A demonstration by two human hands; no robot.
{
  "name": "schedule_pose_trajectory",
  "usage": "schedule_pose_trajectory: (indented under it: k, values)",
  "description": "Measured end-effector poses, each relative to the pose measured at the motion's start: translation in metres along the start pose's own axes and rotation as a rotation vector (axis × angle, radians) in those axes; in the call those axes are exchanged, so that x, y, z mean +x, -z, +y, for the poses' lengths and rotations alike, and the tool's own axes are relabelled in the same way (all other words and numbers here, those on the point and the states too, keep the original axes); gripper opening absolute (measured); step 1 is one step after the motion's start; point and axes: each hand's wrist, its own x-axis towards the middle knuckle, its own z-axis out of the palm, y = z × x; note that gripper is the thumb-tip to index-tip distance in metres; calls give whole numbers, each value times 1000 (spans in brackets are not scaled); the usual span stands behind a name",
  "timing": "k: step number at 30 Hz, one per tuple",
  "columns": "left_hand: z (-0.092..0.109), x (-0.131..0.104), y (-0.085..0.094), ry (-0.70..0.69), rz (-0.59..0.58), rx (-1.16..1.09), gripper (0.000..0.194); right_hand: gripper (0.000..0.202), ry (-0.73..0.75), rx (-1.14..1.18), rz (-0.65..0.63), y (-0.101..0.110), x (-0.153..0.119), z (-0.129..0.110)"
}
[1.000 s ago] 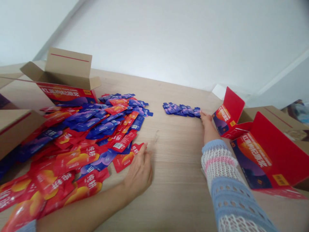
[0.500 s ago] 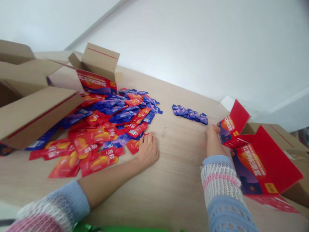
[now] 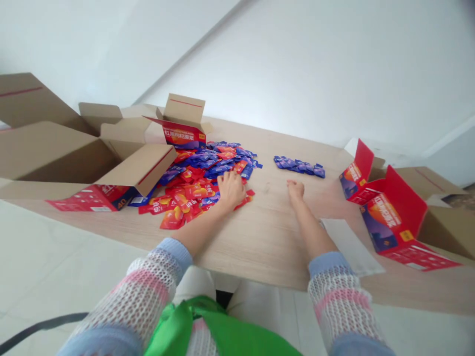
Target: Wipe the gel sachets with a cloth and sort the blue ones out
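My left hand (image 3: 230, 190) rests on the right side of a pile of red and blue sachets (image 3: 198, 190), its fingers bent down and their tips hidden. Red sachets show under and beside it. My right hand (image 3: 296, 189) is closed, low over the table in front of a row of blue sachets (image 3: 299, 166). Whatever its fingers may hold is hidden. The blue sachets in that row lie overlapping, apart from the pile.
An open red printed carton (image 3: 183, 134) stands behind the pile, and a larger open carton (image 3: 55, 153) is at the left. Open red boxes (image 3: 386, 220) stand at the right, near a white sheet (image 3: 351, 244). The wooden table's (image 3: 256, 269) front edge is close to my body.
My right hand has moved left, away from the right end of the blue row and the red box. My left hand has shifted farther onto the pile. The view has widened, showing the table's front edge.
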Motion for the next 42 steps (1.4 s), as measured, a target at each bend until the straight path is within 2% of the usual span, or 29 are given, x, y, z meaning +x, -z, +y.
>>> schedule_pose_trajectory:
  k: [2, 3, 5, 7, 11, 15, 17, 21, 25, 28, 31, 34, 36, 39, 42]
  values:
    - [-30, 18, 15, 123, 69, 57, 30, 28, 19, 12, -53, -12, -21, -12]
    - [-44, 26, 20, 140, 76, 83, 31, 26, 33, 16, -79, -17, -33, -18]
    - [-67, 37, 26, 98, 19, 127, 30, 26, 66, 32, -118, -25, -58, -27]
    - [-80, 40, 26, -3, -67, 182, 30, 27, 111, 35, -142, -28, -85, -34]
    - [-83, 32, 15, -140, -122, 320, 40, 26, 303, -84, -143, -24, -126, -43]
    - [-76, 27, 8, -171, -130, 393, 36, 25, 363, -111, -112, -19, -140, -54]
    - [-73, 27, 8, -150, -134, 389, 34, 25, 357, -96, -118, -19, -143, -60]
    - [-68, 32, 13, -7, -132, 358, 36, 26, 384, -47, -193, -26, -151, -68]
    - [-56, 33, 28, 56, -99, 343, 32, 23, 360, 119, -277, -35, -160, -75]
    - [-38, 25, 37, 72, -38, 287, 30, 19, 239, 339, -374, -37, -160, -82]
    - [-14, 7, 37, -8, 25, 189, 30, 26, -39, 635, -582, -29, -154, -88]
    - [15, -16, 26, -203, 30, 103, 32, 33, -350, 924, -753, -16, -144, -89]
    - [34, -29, 16, -329, 19, 57, 33, 32, -432, 1000, -760, -10, -137, -85]
    - [55, -43, 3, -465, 6, 8, 35, 25, -383, 893, -679, -8, -129, -73]
    - [67, -47, -6, -554, -1, -45, 33, 24, -344, 805, -602, -10, -121, -58]
